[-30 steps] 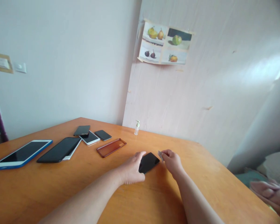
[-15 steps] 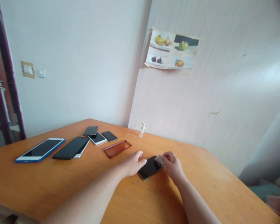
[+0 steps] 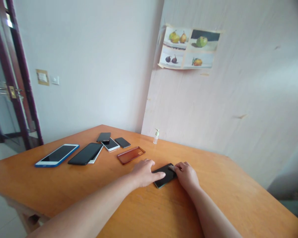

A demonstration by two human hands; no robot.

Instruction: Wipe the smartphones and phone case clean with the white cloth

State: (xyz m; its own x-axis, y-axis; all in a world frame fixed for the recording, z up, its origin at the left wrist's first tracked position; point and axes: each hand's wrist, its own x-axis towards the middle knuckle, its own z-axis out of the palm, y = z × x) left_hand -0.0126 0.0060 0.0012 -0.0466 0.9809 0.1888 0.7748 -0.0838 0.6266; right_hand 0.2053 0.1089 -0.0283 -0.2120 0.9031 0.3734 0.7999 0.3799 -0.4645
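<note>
A black smartphone (image 3: 166, 177) lies face up on the wooden table in front of me. My left hand (image 3: 146, 173) holds its left end, the thumb laid across the screen and the fingers at the far-left edge. At the right end, my right hand (image 3: 187, 175) is closed in a pinch on a small pale wipe (image 3: 172, 168), pressed against the screen. Most of the wipe is hidden under my fingers. Just beyond my left hand lies a clear reddish-brown phone case (image 3: 130, 155).
Left on the table (image 3: 129, 211) are a white-faced phone in a blue case (image 3: 57, 155), a large black phone (image 3: 85, 154) overlapping something white, a white phone (image 3: 111, 144) and two dark phones (image 3: 103, 137), (image 3: 122, 142). A small pump bottle (image 3: 156, 136) stands at the back.
My left thumb has moved farther over the phone's screen. The wipe in my right hand is now more bunched and covered by the fingers. The camera view has turned slightly left.
</note>
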